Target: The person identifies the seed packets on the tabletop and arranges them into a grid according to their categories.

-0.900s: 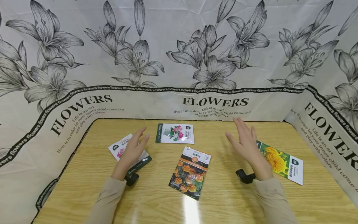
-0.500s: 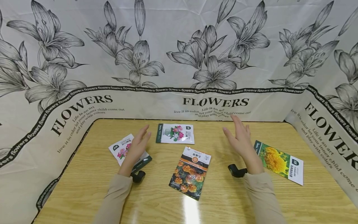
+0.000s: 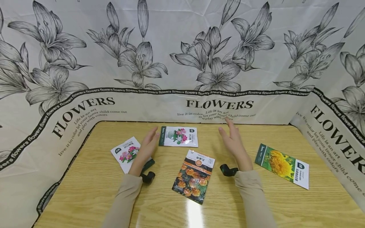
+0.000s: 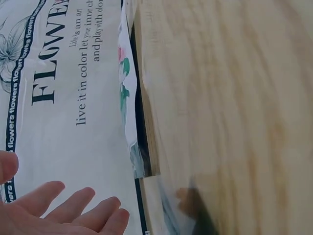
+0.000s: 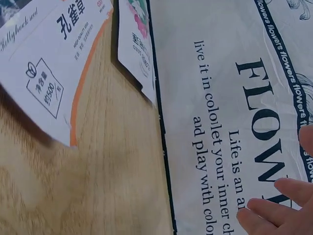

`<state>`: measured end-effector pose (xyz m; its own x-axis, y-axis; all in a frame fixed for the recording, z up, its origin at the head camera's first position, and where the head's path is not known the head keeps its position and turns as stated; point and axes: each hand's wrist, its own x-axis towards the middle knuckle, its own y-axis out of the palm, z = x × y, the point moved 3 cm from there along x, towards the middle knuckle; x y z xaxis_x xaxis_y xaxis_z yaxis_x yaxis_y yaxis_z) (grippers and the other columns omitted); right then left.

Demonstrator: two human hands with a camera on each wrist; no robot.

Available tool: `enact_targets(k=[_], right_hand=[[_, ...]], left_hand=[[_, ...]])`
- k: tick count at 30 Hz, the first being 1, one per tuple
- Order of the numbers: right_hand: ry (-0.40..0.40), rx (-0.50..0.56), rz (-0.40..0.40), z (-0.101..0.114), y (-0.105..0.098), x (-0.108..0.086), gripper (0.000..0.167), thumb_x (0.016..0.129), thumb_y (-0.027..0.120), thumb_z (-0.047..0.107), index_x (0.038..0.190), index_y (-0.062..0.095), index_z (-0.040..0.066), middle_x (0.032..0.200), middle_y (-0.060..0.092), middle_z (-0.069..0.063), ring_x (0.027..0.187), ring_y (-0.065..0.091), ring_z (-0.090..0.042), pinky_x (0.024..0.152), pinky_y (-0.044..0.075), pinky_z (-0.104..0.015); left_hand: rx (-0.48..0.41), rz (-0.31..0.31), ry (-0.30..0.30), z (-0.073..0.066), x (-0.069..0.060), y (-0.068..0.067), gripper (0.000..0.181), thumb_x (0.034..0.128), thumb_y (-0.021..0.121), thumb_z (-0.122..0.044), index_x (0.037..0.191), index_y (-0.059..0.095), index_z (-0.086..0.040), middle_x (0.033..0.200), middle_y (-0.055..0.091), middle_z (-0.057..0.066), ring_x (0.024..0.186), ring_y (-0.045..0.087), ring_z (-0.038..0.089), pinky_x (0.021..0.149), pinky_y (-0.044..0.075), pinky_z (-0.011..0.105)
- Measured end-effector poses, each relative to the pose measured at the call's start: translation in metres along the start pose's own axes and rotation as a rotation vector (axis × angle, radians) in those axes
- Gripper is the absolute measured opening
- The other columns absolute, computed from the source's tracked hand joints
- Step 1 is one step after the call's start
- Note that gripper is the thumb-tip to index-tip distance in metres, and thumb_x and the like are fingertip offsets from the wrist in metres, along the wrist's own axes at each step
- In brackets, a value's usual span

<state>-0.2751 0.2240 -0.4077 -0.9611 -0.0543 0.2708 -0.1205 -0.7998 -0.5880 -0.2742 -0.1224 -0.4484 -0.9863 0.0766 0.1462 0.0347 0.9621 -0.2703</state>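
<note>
My left hand (image 3: 145, 150) hovers over the right part of a white and green seed packet with pink flowers (image 3: 125, 155), hiding some of it. Its fingers are fairly straight and hold nothing. At the back lies another pink-flower seed packet (image 3: 179, 136), just right of my left fingertips. Between the hands is an orange marigold seed packet (image 3: 194, 177), lying tilted on the table. My right hand (image 3: 234, 142) is raised to the right of it, fingers extended, with nothing in its grasp. The right wrist view shows the marigold packet's white top (image 5: 54, 73) close up.
A yellow-flower seed packet (image 3: 282, 166) lies on the right side of the wooden table (image 3: 228, 205). A white cloth printed with flowers (image 3: 156, 104) stands around the back and sides. Black wrist mounts (image 3: 228, 170) sit at both wrists.
Both hands have moved inward, the left to the right and the right to the left. More of the yellow-flower packet and the left packet now shows. The packets have stayed in place.
</note>
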Motion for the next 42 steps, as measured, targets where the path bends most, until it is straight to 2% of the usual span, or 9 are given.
enact_targets(k=[5,10,16,22,26,31,35,42], right_hand=[[0.082,0.063,0.041,-0.004,0.015,0.007,0.064,0.107,0.042,0.036,0.158,0.018,0.006,0.162,0.019,-0.022,0.148,0.018,-0.041,0.119,0.002,-0.056],[0.173,0.144,0.09,-0.006,0.033,0.011,0.064,0.106,0.042,0.039,0.16,0.018,0.012,0.163,0.017,-0.019,0.149,0.017,-0.038,0.117,0.013,-0.06],[0.22,0.148,0.19,-0.002,0.057,0.013,0.064,0.106,0.042,0.036,0.16,0.015,0.013,0.165,0.012,-0.016,0.149,0.012,-0.041,0.118,0.011,-0.059],[0.166,0.136,0.369,0.014,0.076,0.009,0.072,0.105,0.047,0.031,0.16,0.008,0.006,0.165,0.001,-0.016,0.151,0.0,-0.036,0.12,0.002,-0.053],[0.116,0.081,0.454,0.021,0.084,0.008,0.075,0.105,0.047,0.031,0.158,0.005,0.001,0.165,-0.002,-0.019,0.151,-0.005,-0.035,0.119,-0.003,-0.053],[0.09,0.032,0.575,0.022,0.095,0.006,0.075,0.105,0.044,0.034,0.156,0.005,-0.004,0.163,-0.007,-0.022,0.15,-0.008,-0.036,0.12,-0.003,-0.051],[0.097,0.028,0.601,0.023,0.099,0.004,0.075,0.104,0.045,0.035,0.156,0.01,-0.006,0.163,-0.006,-0.022,0.15,-0.007,-0.036,0.12,0.0,-0.051],[0.079,-0.018,0.591,0.024,0.103,0.004,0.071,0.103,0.045,0.031,0.153,0.015,-0.01,0.162,-0.004,-0.024,0.15,-0.007,-0.038,0.119,-0.004,-0.054]], left_hand=[[-0.005,-0.005,-0.002,0.001,0.005,0.006,0.055,0.107,0.045,-0.027,0.153,0.032,0.001,0.159,0.03,0.017,0.146,0.025,0.036,0.119,0.022,0.046],[0.027,0.013,-0.036,0.003,0.009,0.016,0.061,0.1063,0.046,-0.03,0.154,0.027,0.002,0.16,0.027,0.019,0.147,0.024,0.035,0.119,0.02,0.045],[0.116,0.062,-0.06,0.008,0.01,0.024,0.064,0.1057,0.047,-0.028,0.156,0.021,0.0,0.163,0.019,0.018,0.15,0.013,0.032,0.121,0.012,0.045],[0.129,0.145,-0.08,0.011,0.008,0.028,0.065,0.1064,0.046,-0.028,0.158,0.015,-0.002,0.165,0.008,0.014,0.152,0.002,0.03,0.121,0.005,0.048],[0.148,0.189,-0.095,0.01,0.005,0.028,0.067,0.1064,0.045,-0.031,0.159,0.013,-0.004,0.166,0.005,0.013,0.152,-0.001,0.028,0.121,0.004,0.047],[0.162,0.26,-0.114,0.011,0.004,0.03,0.072,0.1061,0.044,-0.035,0.158,0.006,-0.002,0.166,-0.001,0.013,0.151,-0.007,0.027,0.121,0.001,0.048],[0.192,0.291,-0.131,0.012,0.004,0.034,0.074,0.1053,0.045,-0.037,0.157,0.007,0.0,0.165,-0.004,0.013,0.151,-0.01,0.028,0.121,0.0,0.05],[0.39,0.373,-0.088,0.013,0.003,0.043,0.08,0.1033,0.046,-0.037,0.154,0.004,0.009,0.162,-0.014,0.022,0.148,-0.018,0.036,0.119,-0.004,0.054]])
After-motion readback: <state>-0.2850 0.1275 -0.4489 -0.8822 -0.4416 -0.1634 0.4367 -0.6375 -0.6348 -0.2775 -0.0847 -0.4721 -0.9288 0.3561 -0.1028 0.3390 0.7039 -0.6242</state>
